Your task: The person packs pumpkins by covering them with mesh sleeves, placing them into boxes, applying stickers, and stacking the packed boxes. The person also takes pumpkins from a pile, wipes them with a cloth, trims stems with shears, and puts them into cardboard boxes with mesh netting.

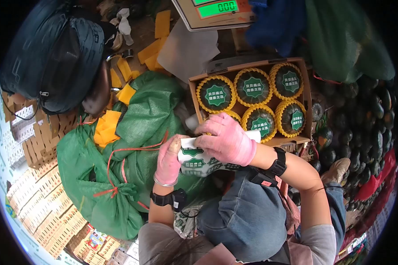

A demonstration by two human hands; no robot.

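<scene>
A roll of white stickers (200,164) with green printed labels is held over my lap. My left hand (167,161), in a pink glove, grips its left end with the thumb on top. Across its upper edge lies my right hand (227,140), also gloved in pink, with fingers bent onto the strip; the fingertips are partly hidden. Just beyond is a cardboard box (306,99) holding several dark green squashes (253,87) in yellow foam nets, with green labels on top. One squash at the box's near left is mostly covered by my right hand.
Green mesh sacks (148,115) tied with red string lie to the left, with yellow foam nets (106,128) on them. A digital scale (216,13) stands at the top. Loose squashes (358,128) are piled at right, and flattened cartons (48,212) lie at lower left.
</scene>
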